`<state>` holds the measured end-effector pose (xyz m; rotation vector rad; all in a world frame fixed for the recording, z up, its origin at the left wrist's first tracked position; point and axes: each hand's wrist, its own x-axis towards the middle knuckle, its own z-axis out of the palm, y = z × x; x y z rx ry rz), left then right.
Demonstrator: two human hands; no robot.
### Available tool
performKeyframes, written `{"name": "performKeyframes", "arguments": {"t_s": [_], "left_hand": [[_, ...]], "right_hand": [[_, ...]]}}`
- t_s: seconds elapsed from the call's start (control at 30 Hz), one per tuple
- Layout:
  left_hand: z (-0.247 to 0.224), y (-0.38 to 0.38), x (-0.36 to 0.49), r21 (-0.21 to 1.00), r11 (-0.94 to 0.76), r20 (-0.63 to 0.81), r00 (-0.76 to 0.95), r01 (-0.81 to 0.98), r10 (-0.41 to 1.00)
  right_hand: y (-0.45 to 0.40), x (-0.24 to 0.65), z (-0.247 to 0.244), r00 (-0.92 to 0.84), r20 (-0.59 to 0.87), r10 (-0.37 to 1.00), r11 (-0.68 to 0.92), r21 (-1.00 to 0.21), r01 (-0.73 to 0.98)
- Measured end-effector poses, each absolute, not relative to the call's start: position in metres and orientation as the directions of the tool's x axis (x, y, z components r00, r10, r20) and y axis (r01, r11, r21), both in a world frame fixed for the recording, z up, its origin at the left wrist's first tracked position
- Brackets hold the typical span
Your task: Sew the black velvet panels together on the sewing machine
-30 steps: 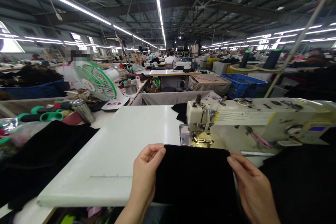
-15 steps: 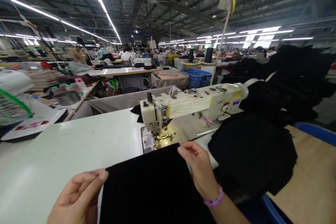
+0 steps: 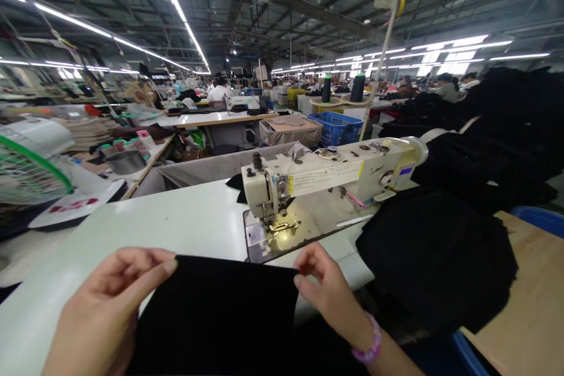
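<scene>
A black fabric piece [image 3: 220, 311] is stretched between my two hands, its upper edge nearly level. My left hand [image 3: 110, 299] pinches its upper left corner between thumb and fingers. At the upper right corner, my right hand [image 3: 324, 288] grips the cloth with thumb and forefinger; a beaded bracelet [image 3: 369, 341] circles that wrist. Just beyond the fabric stands a cream sewing machine [image 3: 326, 173], its needle area lit over a metal plate [image 3: 264, 247]. The cloth is apart from the needle. Its lower part runs out of view.
A stack of black fabric pieces [image 3: 436, 258] lies right of the machine, beside a wooden board [image 3: 529, 282]. A white table surface [image 3: 185, 217] extends left. A green-rimmed fan [image 3: 35, 158] stands at far left. Thread cones [image 3: 358, 88] and a blue basket [image 3: 337, 128] are behind.
My left hand has risen and my right hand has lowered a little, bringing the fabric's slanted upper edge nearly level. The camera view has shifted slightly left.
</scene>
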<state>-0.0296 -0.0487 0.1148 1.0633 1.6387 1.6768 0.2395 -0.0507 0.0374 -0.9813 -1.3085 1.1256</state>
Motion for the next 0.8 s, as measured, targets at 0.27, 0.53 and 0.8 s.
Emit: {"name": "performKeyframes", "arguments": {"t_s": [0.27, 0.53, 0.8], "left_hand": [[0.081, 0.045, 0.012, 0.682, -0.235, 0.168, 0.164, 0.693, 0.972], [0.007, 0.063, 0.036, 0.742, -0.255, 0.206, 0.152, 0.62, 0.967], [0.005, 0.082, 0.037, 0.762, -0.219, 0.201, 0.099, 0.609, 0.974]], "right_hand": [[-0.1, 0.226, -0.032, -0.327, 0.457, 0.827, 0.54, -0.808, 0.235], [-0.086, 0.244, -0.044, -0.411, 0.676, 0.612, 0.785, -0.455, 0.42], [-0.077, 0.241, -0.032, -0.372, 0.671, 0.641, 0.735, -0.396, 0.551]]}}
